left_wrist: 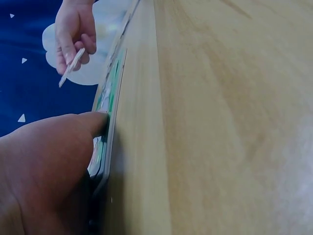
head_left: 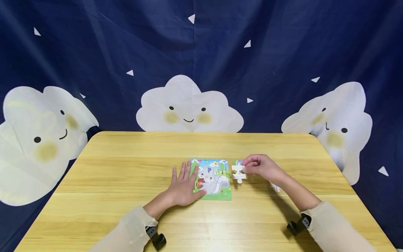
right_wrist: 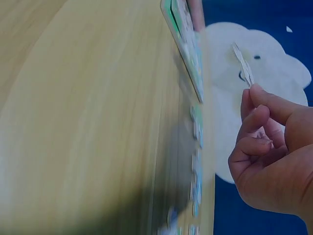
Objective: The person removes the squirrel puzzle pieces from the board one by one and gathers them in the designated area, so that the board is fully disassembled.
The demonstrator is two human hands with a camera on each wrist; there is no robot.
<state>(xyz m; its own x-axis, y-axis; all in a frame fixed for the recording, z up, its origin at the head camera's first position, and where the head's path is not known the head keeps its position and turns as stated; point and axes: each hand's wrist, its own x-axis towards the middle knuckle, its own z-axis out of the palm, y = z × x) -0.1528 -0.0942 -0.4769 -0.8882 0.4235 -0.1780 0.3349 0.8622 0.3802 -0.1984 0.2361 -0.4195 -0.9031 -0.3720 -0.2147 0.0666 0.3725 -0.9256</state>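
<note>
A squirrel picture puzzle [head_left: 215, 187] lies flat on the table in the head view. My left hand [head_left: 182, 191] rests over its left side with fingers spread straight; in the left wrist view the thumb touches the puzzle's face near the edge. To the right of the puzzle, my right hand [head_left: 263, 168] pinches a puzzle piece [head_left: 238, 175] between thumb and index finger. The piece is held above the table, its pale, plain side toward the head camera. In the right wrist view the piece [right_wrist: 243, 64] appears nearly edge-on, with the other fingers curled in.
Several loose puzzle pieces [right_wrist: 196, 178] lie in a row on the table right of the puzzle, partly hidden by my right hand in the head view. The wooden table [head_left: 126, 168] reaches back to a dark blue curtain [head_left: 270, 70] with smiling clouds. Small black devices sit on both wrists.
</note>
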